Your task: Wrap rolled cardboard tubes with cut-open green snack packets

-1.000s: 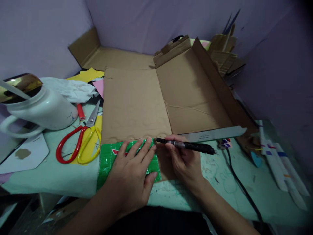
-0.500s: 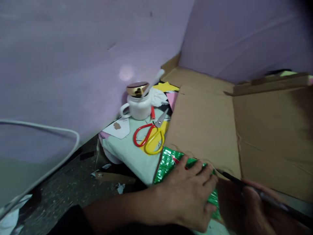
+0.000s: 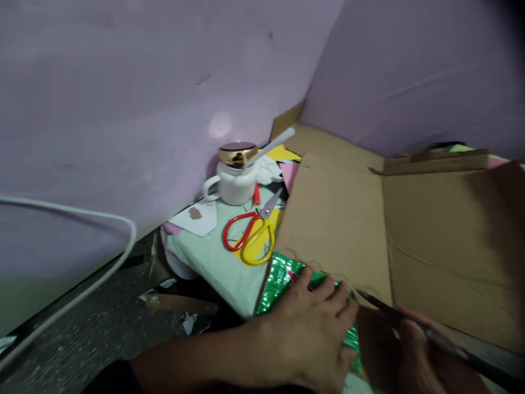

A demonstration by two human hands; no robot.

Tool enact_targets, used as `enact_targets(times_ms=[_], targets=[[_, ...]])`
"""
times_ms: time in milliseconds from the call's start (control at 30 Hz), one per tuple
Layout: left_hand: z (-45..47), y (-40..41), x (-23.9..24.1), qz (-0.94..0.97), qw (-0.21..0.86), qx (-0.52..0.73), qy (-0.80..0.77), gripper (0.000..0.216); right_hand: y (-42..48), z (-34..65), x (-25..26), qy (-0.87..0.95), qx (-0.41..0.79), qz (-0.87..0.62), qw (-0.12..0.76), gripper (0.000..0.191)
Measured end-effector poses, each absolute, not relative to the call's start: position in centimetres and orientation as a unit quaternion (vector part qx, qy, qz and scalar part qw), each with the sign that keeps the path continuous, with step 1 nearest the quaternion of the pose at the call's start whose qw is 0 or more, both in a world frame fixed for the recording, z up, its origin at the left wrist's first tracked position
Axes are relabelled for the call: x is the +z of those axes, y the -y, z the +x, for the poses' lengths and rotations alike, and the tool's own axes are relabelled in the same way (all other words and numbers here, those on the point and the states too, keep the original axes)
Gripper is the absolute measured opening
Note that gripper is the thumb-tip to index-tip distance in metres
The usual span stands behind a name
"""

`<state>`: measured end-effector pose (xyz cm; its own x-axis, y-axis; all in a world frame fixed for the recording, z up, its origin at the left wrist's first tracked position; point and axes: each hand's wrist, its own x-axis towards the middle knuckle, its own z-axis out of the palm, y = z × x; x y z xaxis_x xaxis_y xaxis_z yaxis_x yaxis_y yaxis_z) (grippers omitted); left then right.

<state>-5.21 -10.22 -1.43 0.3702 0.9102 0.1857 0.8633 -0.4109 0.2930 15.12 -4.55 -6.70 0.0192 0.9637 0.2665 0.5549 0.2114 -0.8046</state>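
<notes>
My left hand (image 3: 311,334) lies flat with fingers spread on a shiny green foil sheet (image 3: 283,279) at the near edge of the table. My right hand (image 3: 414,355) is closed round a black pen (image 3: 385,311) at the lower right, and the pen's tip rests at the cardboard's near edge beside the foil. A large flattened brown cardboard sheet (image 3: 394,230) spreads behind both hands. Part of the right hand is cut off by the frame's bottom edge.
Red-and-yellow scissors (image 3: 250,232) lie left of the cardboard on the pale green table (image 3: 213,257). A white jug (image 3: 234,178) with a gold lid, a red marker (image 3: 256,194) and paper scraps sit by the purple wall. A white cable (image 3: 82,219) hangs at left, above a littered floor.
The view has swung far to the left, so the wall, cable and floor now show. Both hands stay in place on the foil and pen.
</notes>
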Motion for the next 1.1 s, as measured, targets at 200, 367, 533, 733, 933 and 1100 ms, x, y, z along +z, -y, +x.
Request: enact_targets(times_ms=[200,367,533,733,933,1100], targets=[[-4.8,9.5,-1.5,0.826,0.123,0.129,-0.534,0.054,4.9,12.7,-4.9,0.662,0.233,-0.555,0.447,0.021],[-4.5,8.9,-2.3,0.842,0.079,0.082,-0.527,0.053,4.3,12.3,-4.9,0.668,0.269,-0.491,0.491,0.011],[-4.6,8.7,-2.9,0.858,0.023,0.076,-0.507,0.054,4.3,12.2,-4.5,0.677,0.293,-0.453,0.5,0.011],[-4.5,8.5,-2.7,0.861,0.012,0.071,-0.504,0.053,4.1,12.3,-4.3,0.695,0.273,-0.453,0.487,0.011],[-4.4,8.6,-2.5,0.858,0.02,0.078,-0.507,0.052,4.1,12.3,-4.2,0.708,0.263,-0.445,0.482,0.012],[-4.2,8.6,-2.2,0.855,0.019,0.066,-0.515,0.05,4.1,12.3,-4.2,0.712,0.259,-0.427,0.493,0.014]])
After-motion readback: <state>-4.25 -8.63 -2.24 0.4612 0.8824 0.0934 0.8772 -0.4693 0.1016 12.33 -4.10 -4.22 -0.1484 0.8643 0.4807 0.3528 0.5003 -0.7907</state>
